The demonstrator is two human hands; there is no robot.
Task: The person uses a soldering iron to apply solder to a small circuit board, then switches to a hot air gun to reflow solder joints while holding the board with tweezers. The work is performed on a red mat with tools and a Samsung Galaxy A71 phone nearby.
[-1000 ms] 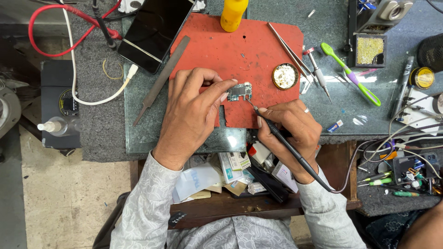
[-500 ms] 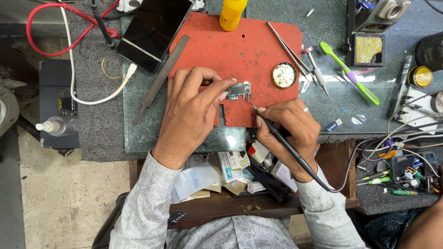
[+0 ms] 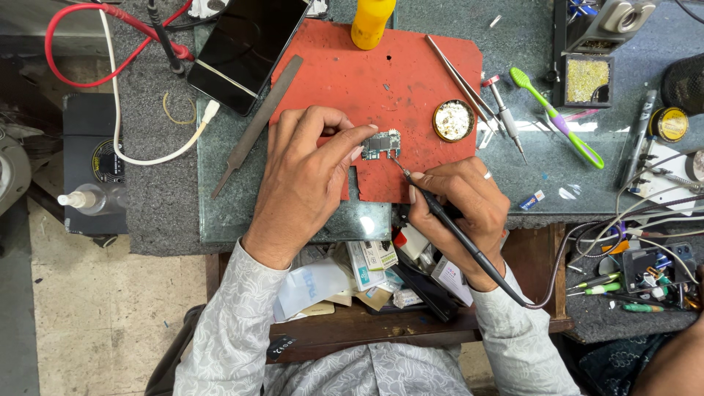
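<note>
Left hand [image 3: 308, 176]: fingers [image 3: 357, 152] pinning small green circuit board [image 3: 381, 144] on red rubber mat [image 3: 389, 81].
Right hand [image 3: 462, 209]: gripping thin black soldering iron [image 3: 440, 213], tip at the board's near edge.

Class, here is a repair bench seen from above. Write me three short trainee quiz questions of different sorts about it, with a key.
1. True or false: the left hand pins the small circuit board on the red mat.
2. What does the right hand hold? A) green toothbrush B) thin black corded iron C) metal file
3. Fill in: the round tin sits on the mat's ____ edge in the picture.

Key: 1 true. 2 B, the corded iron, its tip at the board. 3 right.
</note>
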